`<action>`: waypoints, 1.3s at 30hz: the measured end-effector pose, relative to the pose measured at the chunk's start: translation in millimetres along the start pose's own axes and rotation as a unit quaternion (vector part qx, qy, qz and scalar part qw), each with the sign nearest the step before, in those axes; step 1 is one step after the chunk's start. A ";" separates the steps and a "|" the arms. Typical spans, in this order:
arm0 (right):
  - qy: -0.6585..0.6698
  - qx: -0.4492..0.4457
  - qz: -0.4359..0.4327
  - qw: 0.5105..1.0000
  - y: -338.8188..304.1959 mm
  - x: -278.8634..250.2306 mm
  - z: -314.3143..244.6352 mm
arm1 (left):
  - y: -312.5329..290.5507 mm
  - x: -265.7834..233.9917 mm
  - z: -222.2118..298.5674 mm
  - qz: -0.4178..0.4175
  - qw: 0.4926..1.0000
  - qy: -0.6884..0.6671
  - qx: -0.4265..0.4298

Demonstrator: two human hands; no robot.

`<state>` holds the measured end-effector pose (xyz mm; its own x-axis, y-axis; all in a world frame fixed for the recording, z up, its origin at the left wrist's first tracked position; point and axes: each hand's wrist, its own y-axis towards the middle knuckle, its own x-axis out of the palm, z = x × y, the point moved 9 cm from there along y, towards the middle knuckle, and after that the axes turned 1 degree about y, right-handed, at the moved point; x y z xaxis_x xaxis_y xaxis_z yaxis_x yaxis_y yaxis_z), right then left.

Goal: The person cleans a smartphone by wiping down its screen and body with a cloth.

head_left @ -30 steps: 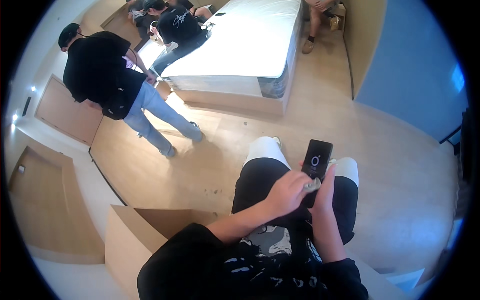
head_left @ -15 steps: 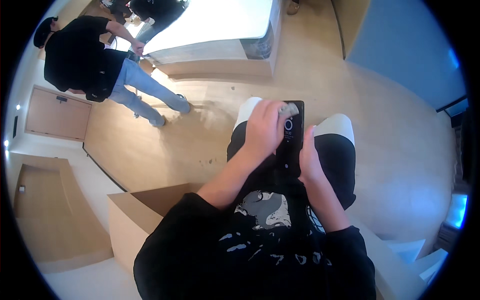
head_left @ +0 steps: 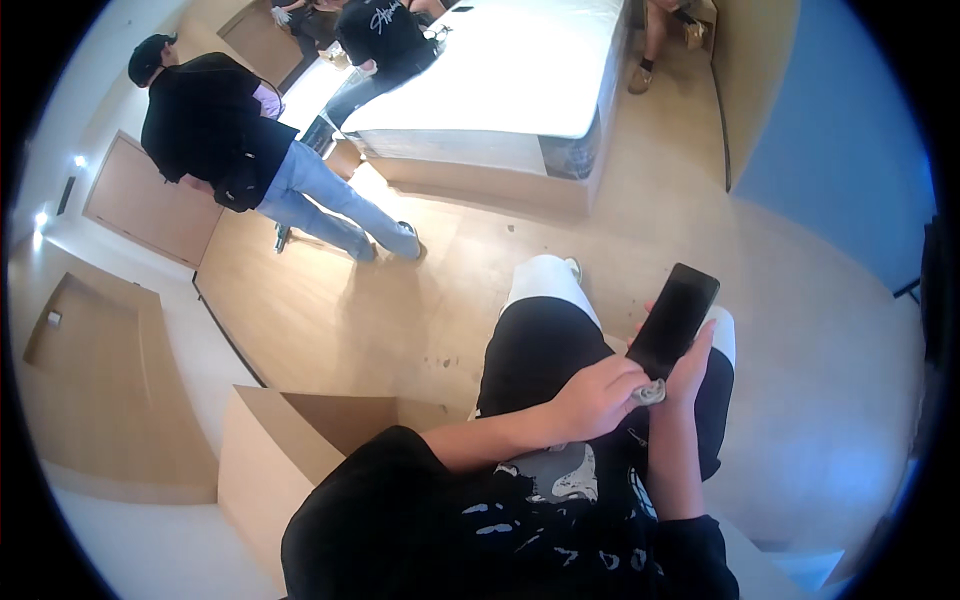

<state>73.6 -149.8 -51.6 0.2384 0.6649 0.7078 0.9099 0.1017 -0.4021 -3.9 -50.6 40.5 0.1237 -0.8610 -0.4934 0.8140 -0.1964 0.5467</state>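
Observation:
A black smartphone (head_left: pixel 676 318) with a dark screen is held tilted above my right thigh. My right hand (head_left: pixel 690 368) grips it from beneath and along its right side, fingertips showing at the left edge. Close to the phone's lower end, my left hand (head_left: pixel 600 400) is closed on a small crumpled greyish cloth (head_left: pixel 649 392). The cloth lies against or very near the phone's bottom edge; exact contact is hard to make out.
An open cardboard box (head_left: pixel 262 440) stands at my left. Ahead is a bed with a white mattress (head_left: pixel 490 90). A person in a black shirt and jeans (head_left: pixel 215 120) stands at the far left; others are around the bed. A blue panel (head_left: pixel 840 150) rises at the right.
The phone has moved right and tilted, and its lit screen has gone dark. My left hand with the cloth has come down from the phone's upper part to its lower end.

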 end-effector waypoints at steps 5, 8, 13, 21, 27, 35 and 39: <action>-0.014 -0.012 -0.045 0.999 -3.7 8.9 -1.0 | 3.5 -9.4 -2.8 0.013 0.998 0.056 -0.008; 0.030 0.014 -0.042 0.999 -6.2 16.5 6.4 | 3.8 -14.6 -21.9 0.025 0.996 0.084 -0.032; 0.089 0.023 -0.066 0.994 -7.0 25.7 10.5 | 5.7 -24.7 -42.0 0.041 0.992 0.093 -0.072; 0.024 -0.036 -0.100 0.994 -5.2 15.1 6.0 | -17.9 -18.0 -61.4 0.025 0.979 0.043 -0.199; 0.033 -0.067 -0.093 0.993 -6.4 11.4 4.3 | -13.2 -9.6 -25.7 -0.021 0.994 0.019 -0.102; 0.044 -0.087 -0.130 0.987 -33.5 38.1 -2.3 | -15.2 -24.1 6.8 0.032 0.999 0.037 0.022; 0.058 -0.105 -0.126 0.985 -31.0 30.8 -0.5 | -16.2 -33.5 -15.8 0.031 0.996 0.060 -0.051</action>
<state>52.9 -132.8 -17.0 0.0224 0.5472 0.8367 0.9924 0.0889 -0.0847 -12.3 -11.2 37.5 0.2371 -0.8064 -0.5417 0.8553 -0.0911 0.5100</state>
